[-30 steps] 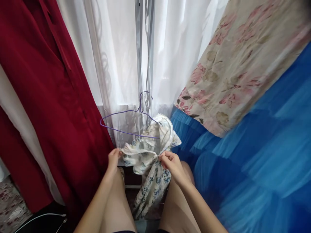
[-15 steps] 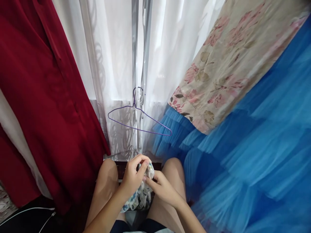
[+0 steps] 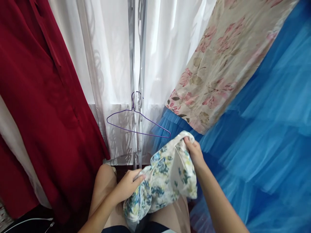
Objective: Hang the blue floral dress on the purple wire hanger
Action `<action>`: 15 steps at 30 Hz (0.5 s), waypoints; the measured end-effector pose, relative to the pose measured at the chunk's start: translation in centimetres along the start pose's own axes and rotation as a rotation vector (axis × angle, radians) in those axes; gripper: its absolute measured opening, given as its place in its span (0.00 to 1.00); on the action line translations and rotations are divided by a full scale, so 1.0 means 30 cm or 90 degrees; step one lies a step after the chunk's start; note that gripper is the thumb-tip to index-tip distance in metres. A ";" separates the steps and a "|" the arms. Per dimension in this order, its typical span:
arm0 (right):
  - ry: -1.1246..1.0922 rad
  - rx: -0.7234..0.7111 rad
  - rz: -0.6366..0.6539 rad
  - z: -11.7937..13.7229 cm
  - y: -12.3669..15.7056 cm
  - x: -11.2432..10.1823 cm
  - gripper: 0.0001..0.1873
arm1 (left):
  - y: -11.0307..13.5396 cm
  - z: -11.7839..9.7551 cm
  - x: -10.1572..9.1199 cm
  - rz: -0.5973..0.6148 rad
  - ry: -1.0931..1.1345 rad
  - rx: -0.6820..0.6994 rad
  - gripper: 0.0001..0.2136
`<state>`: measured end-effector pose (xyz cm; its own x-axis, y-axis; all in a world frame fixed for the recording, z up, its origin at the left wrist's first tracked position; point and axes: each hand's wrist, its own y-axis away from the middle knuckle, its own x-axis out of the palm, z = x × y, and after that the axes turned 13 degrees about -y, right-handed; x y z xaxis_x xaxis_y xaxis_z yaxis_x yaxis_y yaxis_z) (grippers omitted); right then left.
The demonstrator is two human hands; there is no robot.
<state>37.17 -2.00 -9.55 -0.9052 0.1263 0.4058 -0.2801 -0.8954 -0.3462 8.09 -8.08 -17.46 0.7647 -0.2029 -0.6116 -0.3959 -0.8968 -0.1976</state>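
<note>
A white cloth garment (image 3: pixel 164 173) with blue and yellow-green flowers is stretched between my two hands above my lap. My left hand (image 3: pixel 130 184) pinches its near-left edge, thumb on top. Higher up and to the right, my right hand (image 3: pixel 194 150) grips the top corner, with the thumb pressed on the cloth. The lower part of the cloth hangs loose over my thighs. What kind of garment it is I cannot tell. Just beyond my hands a purple wire hanger (image 3: pixel 138 132) hangs with nothing on it, hooked at a metal stand (image 3: pixel 136 74).
Dark red cloth (image 3: pixel 60 113) hangs at the left. White curtains (image 3: pixel 109 64) form the back. A beige floral cloth (image 3: pixel 213 74) and a blue ruffled tulle skirt (image 3: pixel 257 155) hang close on the right. White cables (image 3: pixel 31 220) lie at the lower left.
My hands were close together on the bunched cloth. Now they are apart: the right hand has moved up and right, spreading the floral cloth, while the left stays near the lap.
</note>
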 end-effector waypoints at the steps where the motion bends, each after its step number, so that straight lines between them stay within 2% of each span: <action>1: 0.032 -0.036 0.031 0.014 -0.068 0.017 0.20 | -0.016 0.000 -0.034 -0.027 0.009 0.001 0.19; 4: 0.107 -0.085 0.150 0.036 -0.251 0.117 0.22 | -0.064 0.004 -0.174 -0.127 0.055 -0.002 0.18; 6: 0.104 -0.008 0.243 0.031 -0.329 0.201 0.24 | -0.087 0.019 -0.284 -0.196 0.088 -0.001 0.19; 8: 0.102 0.056 0.297 0.016 -0.360 0.274 0.24 | -0.094 0.050 -0.391 -0.226 0.108 -0.007 0.19; 10: 0.098 0.126 0.344 0.000 -0.350 0.319 0.24 | -0.087 0.099 -0.479 -0.200 0.106 -0.022 0.19; 12: 0.065 0.230 0.408 -0.012 -0.316 0.335 0.22 | -0.070 0.164 -0.543 -0.145 0.046 -0.031 0.19; 15: -0.007 0.353 0.434 -0.016 -0.257 0.332 0.19 | -0.047 0.274 -0.603 -0.047 -0.206 0.000 0.19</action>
<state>30.14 6.37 -3.26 -0.8149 -0.5132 0.2693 0.5184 -0.8532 -0.0570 -9.37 0.10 -12.42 0.5895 -0.0022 -0.8077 -0.3454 -0.9046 -0.2496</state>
